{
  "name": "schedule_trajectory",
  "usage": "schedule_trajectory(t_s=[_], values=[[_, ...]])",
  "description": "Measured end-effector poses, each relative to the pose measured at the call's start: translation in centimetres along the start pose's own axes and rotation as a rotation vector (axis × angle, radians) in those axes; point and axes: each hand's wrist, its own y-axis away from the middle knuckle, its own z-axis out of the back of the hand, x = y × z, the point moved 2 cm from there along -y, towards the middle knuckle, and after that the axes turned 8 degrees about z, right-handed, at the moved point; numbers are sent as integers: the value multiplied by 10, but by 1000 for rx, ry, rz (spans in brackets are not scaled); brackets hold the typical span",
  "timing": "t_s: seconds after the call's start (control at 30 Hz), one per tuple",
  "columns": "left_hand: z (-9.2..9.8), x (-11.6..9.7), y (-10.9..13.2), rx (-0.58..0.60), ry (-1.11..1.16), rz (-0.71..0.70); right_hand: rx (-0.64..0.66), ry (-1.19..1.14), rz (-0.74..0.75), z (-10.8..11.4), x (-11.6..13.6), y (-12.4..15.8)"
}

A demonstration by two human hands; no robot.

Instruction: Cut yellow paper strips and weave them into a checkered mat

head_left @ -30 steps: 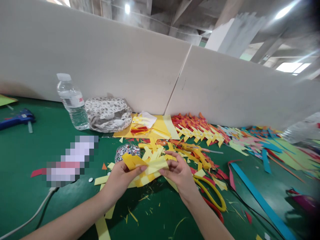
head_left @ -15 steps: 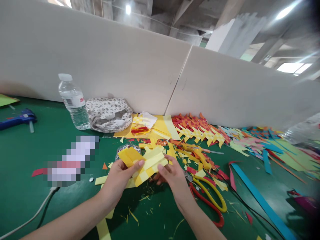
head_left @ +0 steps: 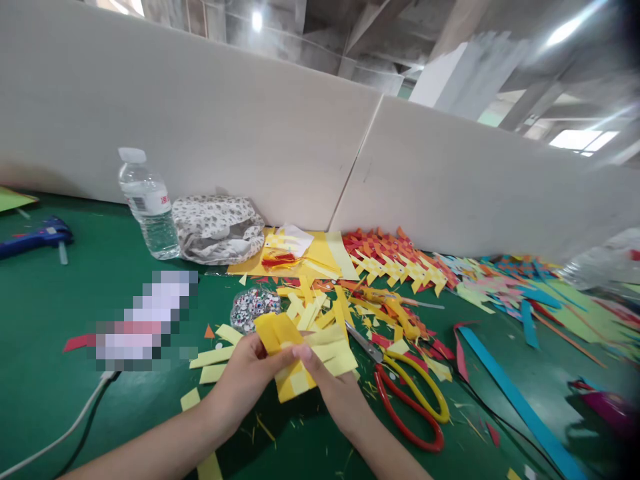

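Observation:
Between both hands is a woven piece of paper strips (head_left: pixel 291 385) in deep and pale yellow, held above the green table. My left hand (head_left: pixel 253 367) pinches its left side, the thumb lying on top. My right hand (head_left: pixel 330 381) grips it from the right, its thumb tip meeting the left thumb near the middle; the other fingers are hidden underneath. Just behind the piece lie loose yellow paper strips (head_left: pixel 313 310) and a heap of googly eyes (head_left: pixel 254 308). Scissors (head_left: pixel 407 390) with one red and one yellow handle rest right of my right hand.
Woven paper fish (head_left: pixel 400 267) pile up by the white partition (head_left: pixel 250 120). A yellow glue gun (head_left: pixel 400 310) lies behind the scissors. To the left are a water bottle (head_left: pixel 150 207), a patterned cloth bag (head_left: pixel 217 227), a blue glue gun (head_left: pixel 43 237) and a blurred-out object (head_left: pixel 145 317) with a cable.
Both hands have come lower with the woven paper, uncovering the googly eyes and scissor blades. My right hand has shifted its grip inward, bringing its thumb against the left one.

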Motion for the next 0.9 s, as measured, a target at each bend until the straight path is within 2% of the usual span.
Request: schedule_trajectory(t_s=[0.1,0.2,0.37,0.53,0.67,0.9], values=[[-2,4,-1,21,-39,6,-82,183,49,5,-4,2],[-2,5,-2,20,-13,33,-109,319,86,11,-7,1],[-1,5,-1,17,-29,38,-21,412,241,14,-2,0],[0,4,-2,15,-54,29,20,529,332,14,4,-1],[2,3,-3,-1,-73,33,0,540,341,14,2,-1],[6,6,-9,-77,-147,32,-57,440,261,16,-3,-1]])
